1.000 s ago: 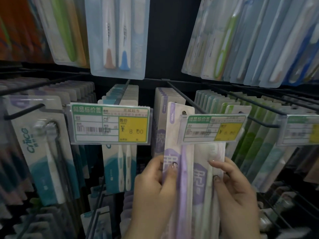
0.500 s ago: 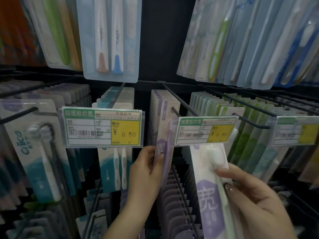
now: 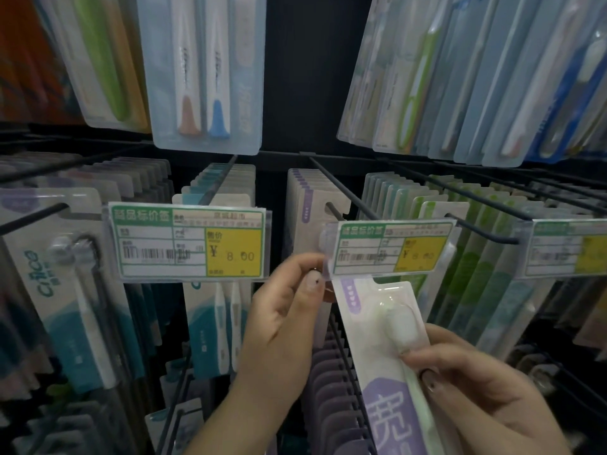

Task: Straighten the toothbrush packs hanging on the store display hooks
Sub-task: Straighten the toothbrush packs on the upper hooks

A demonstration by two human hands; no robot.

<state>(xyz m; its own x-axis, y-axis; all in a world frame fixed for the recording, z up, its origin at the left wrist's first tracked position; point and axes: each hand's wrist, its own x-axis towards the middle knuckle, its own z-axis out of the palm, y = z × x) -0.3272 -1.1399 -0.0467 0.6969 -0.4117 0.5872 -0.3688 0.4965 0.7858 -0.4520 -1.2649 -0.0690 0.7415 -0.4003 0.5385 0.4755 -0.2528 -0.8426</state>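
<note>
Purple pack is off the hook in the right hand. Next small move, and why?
Probably lift the purple toothbrush pack so its top slot meets the tip of the hook behind the price tag. The right hand holds it tilted, its top just under the tag, not hung. The left hand pinches at the tag's left edge, seemingly ready to guide it on.

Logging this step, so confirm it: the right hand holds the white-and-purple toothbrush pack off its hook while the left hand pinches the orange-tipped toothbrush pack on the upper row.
Wrong about the left hand. In the head view it pinches the corner of the clear plastic price tag holder on the middle hook, not an upper-row pack. The right hand does hold the white-and-purple toothbrush pack off its hook.
</note>
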